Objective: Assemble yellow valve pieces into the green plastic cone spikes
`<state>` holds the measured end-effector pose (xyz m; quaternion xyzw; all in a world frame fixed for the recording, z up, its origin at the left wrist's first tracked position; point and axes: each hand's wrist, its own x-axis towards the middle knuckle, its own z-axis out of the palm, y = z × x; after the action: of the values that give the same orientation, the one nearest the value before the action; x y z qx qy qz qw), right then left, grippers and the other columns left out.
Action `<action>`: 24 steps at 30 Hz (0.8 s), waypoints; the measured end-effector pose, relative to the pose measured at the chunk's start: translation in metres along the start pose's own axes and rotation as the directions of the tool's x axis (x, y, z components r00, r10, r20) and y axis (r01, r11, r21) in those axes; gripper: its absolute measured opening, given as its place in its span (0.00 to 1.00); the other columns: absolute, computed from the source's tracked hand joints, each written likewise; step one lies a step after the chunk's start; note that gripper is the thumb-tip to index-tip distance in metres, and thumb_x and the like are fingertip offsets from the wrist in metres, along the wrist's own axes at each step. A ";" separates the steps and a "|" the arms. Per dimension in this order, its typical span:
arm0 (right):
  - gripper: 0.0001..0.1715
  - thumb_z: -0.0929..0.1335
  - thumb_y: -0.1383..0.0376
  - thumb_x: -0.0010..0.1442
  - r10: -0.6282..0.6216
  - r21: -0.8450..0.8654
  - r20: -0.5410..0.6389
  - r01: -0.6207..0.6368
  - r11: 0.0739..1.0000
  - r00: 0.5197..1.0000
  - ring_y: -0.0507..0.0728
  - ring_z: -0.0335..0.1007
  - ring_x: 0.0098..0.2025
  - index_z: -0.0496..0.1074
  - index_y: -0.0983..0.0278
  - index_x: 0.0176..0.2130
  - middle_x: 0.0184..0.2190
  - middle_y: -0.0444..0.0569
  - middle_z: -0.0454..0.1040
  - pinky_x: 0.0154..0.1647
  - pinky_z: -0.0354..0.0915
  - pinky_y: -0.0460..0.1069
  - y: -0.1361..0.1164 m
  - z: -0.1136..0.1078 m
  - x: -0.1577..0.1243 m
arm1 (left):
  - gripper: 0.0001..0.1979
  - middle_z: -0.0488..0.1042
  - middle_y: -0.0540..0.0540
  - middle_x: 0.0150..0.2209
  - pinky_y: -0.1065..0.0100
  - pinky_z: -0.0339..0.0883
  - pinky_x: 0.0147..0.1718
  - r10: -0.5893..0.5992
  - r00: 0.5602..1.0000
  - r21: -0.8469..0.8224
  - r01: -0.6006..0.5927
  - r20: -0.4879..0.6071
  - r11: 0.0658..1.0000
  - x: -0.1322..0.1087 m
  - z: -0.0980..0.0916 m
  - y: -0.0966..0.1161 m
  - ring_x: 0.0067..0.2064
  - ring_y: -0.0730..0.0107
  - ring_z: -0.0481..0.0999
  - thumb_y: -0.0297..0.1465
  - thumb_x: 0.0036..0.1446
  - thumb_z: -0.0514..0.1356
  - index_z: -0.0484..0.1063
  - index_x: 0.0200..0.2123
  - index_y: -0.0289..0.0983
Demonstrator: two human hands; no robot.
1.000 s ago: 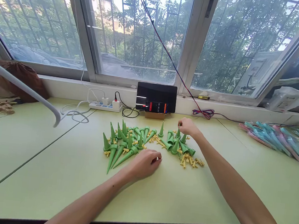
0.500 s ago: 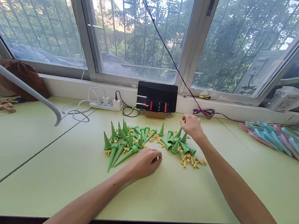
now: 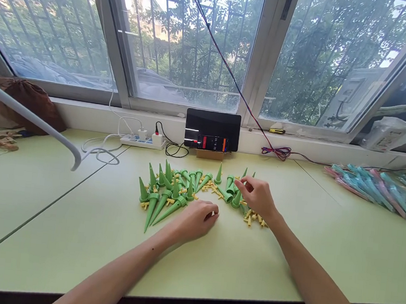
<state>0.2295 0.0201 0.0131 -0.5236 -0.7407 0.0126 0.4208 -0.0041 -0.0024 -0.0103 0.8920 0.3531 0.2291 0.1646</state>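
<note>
While your left hand point(image 3: 196, 219) lay on the green table point(image 3: 72, 225) with its fingers curled in — what it held could not be seen — your right hand point(image 3: 258, 196) sat just past it, finger and thumb pinched close beside a green cone point(image 3: 236, 201) in the pile of cones point(image 3: 170, 189). Little yellow bits point(image 3: 254, 219) lay by the wrist. Far back stood a phone point(image 3: 213, 144).
</note>
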 end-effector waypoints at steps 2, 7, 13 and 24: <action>0.24 0.65 0.48 0.66 0.002 0.041 0.016 -0.003 0.999 1.000 0.51 0.59 0.21 0.75 0.64 0.32 0.17 0.40 0.66 0.28 0.58 0.46 0.004 0.002 -0.003 | 0.12 0.70 0.48 0.25 0.67 0.54 0.29 0.001 1.000 0.004 -0.001 0.000 1.000 0.000 -0.002 0.001 0.26 0.71 0.64 0.30 0.62 0.53 0.71 0.27 0.38; 0.22 0.64 0.53 0.67 -0.026 0.090 0.042 0.022 0.996 0.999 0.51 0.57 0.21 0.73 0.64 0.29 0.18 0.40 0.65 0.26 0.56 0.46 0.007 0.008 -0.004 | 0.12 0.70 0.48 0.25 0.68 0.54 0.29 0.006 1.000 0.032 -0.007 0.014 0.999 0.000 -0.002 0.001 0.27 0.70 0.64 0.30 0.62 0.53 0.71 0.27 0.38; 0.24 0.63 0.55 0.69 -0.065 0.051 -0.156 0.074 0.996 0.986 0.51 0.54 0.21 0.67 0.63 0.24 0.17 0.40 0.61 0.26 0.55 0.46 -0.001 -0.003 -0.002 | 0.12 0.71 0.48 0.26 0.68 0.53 0.30 0.007 1.000 0.035 -0.008 0.030 0.999 0.001 -0.001 -0.002 0.27 0.71 0.64 0.30 0.63 0.52 0.70 0.27 0.38; 0.23 0.61 0.56 0.69 -0.010 -0.134 -0.350 -0.040 0.990 0.937 0.52 0.53 0.22 0.64 0.62 0.24 0.18 0.41 0.60 0.27 0.51 0.48 0.036 -0.028 0.008 | 0.12 0.70 0.49 0.26 0.68 0.55 0.31 -0.020 0.998 0.037 0.018 0.056 0.999 0.000 -0.004 0.001 0.28 0.71 0.64 0.30 0.63 0.52 0.68 0.27 0.37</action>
<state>0.2744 0.0309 0.0197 -0.5511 -0.6491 -0.1292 0.5082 -0.0057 -0.0030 -0.0064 0.8977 0.3606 0.1959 0.1605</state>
